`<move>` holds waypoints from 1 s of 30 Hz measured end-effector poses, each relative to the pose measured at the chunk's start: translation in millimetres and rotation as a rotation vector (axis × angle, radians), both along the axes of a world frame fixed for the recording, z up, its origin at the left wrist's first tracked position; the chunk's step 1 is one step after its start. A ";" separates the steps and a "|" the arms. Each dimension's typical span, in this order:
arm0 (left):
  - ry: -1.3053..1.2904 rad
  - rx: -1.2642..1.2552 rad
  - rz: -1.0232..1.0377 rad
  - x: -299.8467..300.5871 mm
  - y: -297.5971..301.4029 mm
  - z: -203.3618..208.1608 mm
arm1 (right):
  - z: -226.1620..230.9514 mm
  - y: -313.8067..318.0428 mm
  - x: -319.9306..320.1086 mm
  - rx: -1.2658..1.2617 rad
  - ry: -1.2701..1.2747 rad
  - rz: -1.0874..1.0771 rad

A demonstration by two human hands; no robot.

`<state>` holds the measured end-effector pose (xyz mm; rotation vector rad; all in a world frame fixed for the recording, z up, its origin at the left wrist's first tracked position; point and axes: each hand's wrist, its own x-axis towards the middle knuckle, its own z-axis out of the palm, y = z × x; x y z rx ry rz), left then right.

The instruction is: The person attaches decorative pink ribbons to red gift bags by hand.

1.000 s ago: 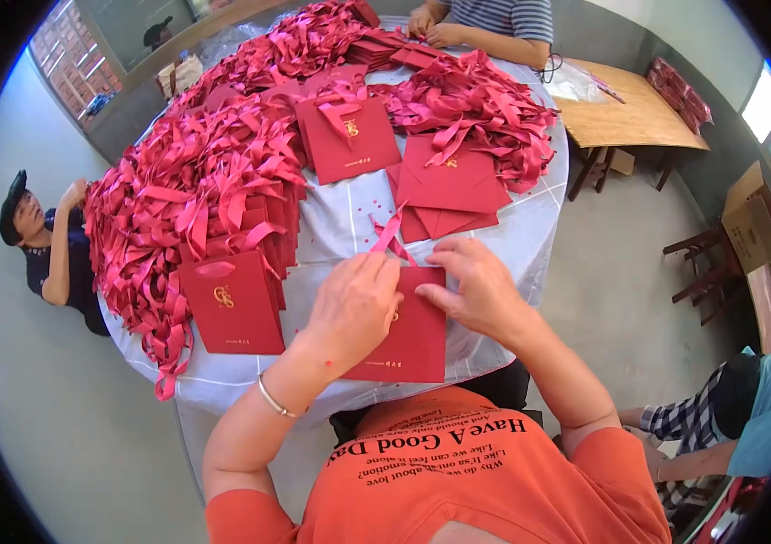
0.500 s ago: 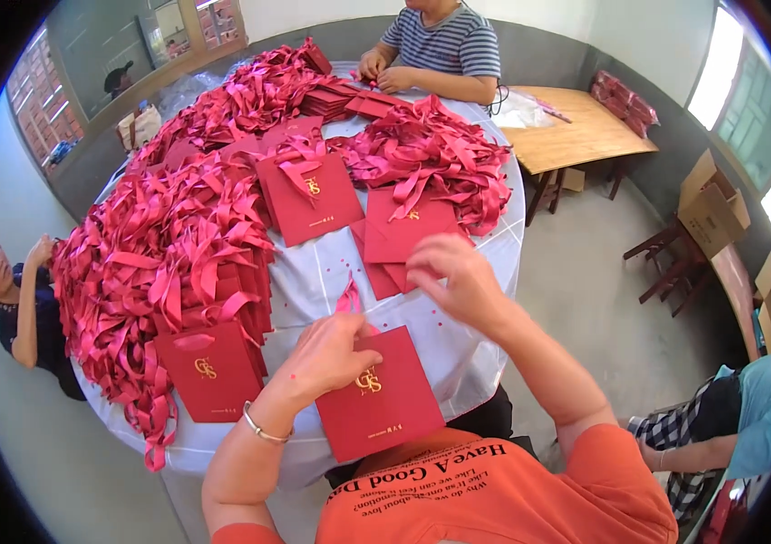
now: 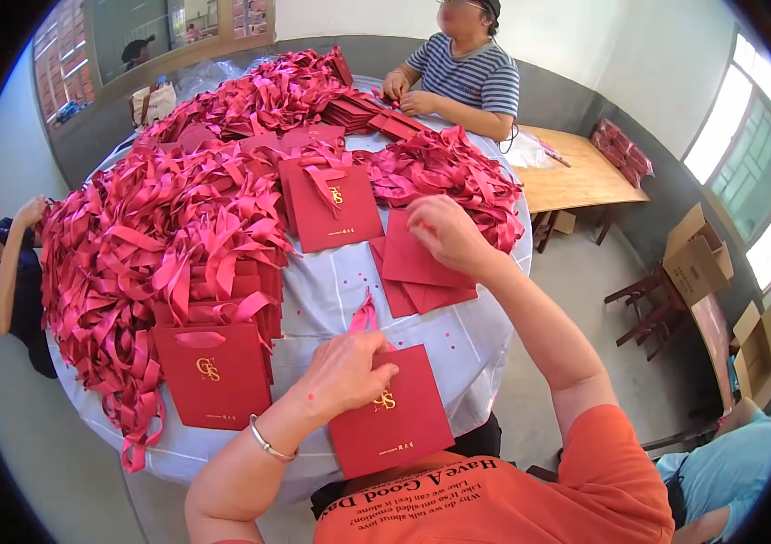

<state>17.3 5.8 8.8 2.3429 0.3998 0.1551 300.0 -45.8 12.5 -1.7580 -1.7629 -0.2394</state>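
My left hand (image 3: 344,374) is closed on a red paper gift bag (image 3: 396,422) with a gold emblem, at the table's near edge. Its pink ribbon handle (image 3: 364,315) stands up past my fingers. My right hand (image 3: 450,234) hovers over the top of another red bag (image 3: 408,257), near a heap of ribbons. Its fingers are bent together, and whatever may be between them is too small to make out. That bag lies on one or two more red bags. A further bag (image 3: 335,213) with a gold emblem lies just left of them.
A large heap of ribboned red bags (image 3: 177,218) covers the left of the white-clothed round table (image 3: 313,313). Co-workers sit across the table (image 3: 462,72) and at the left (image 3: 14,263). A wooden table (image 3: 567,177) and cardboard boxes (image 3: 698,258) stand to the right.
My right hand has moved away from me, over the upper part of the stacked bag, with its fingers drawn closer. My left hand still holds its bag. The view has shifted slightly.
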 end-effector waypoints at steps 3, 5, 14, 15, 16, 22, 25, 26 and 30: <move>-0.036 -0.012 0.017 -2.5 2.6 -0.6 | 52.4 0.1 -38.3 0.194 0.593 0.032; -0.104 0.094 0.003 -3.2 2.6 -2.0 | 95.5 -10.2 -52.8 0.404 0.863 0.157; -0.008 0.223 0.070 -10.4 7.0 6.4 | 147.9 -72.7 -85.8 0.578 0.463 0.170; -0.053 0.253 0.046 -9.7 8.8 6.3 | 135.0 -85.2 -91.8 0.395 0.397 0.181; -0.040 0.147 0.037 -9.2 10.2 7.8 | 113.7 -92.5 -98.9 0.268 0.417 0.176; 0.244 -0.677 0.076 -2.0 21.2 17.7 | -4.9 -124.4 -136.5 -0.244 0.891 0.021; 0.303 -0.711 0.035 -3.9 31.8 19.8 | -27.5 -123.1 -144.8 0.001 0.628 0.129; 0.318 -0.711 0.041 -4.3 33.8 23.5 | -32.3 -122.3 -146.6 0.035 0.596 0.117; 0.400 -0.689 0.000 -5.0 35.4 29.2 | -40.9 -119.5 -146.4 0.032 0.580 0.123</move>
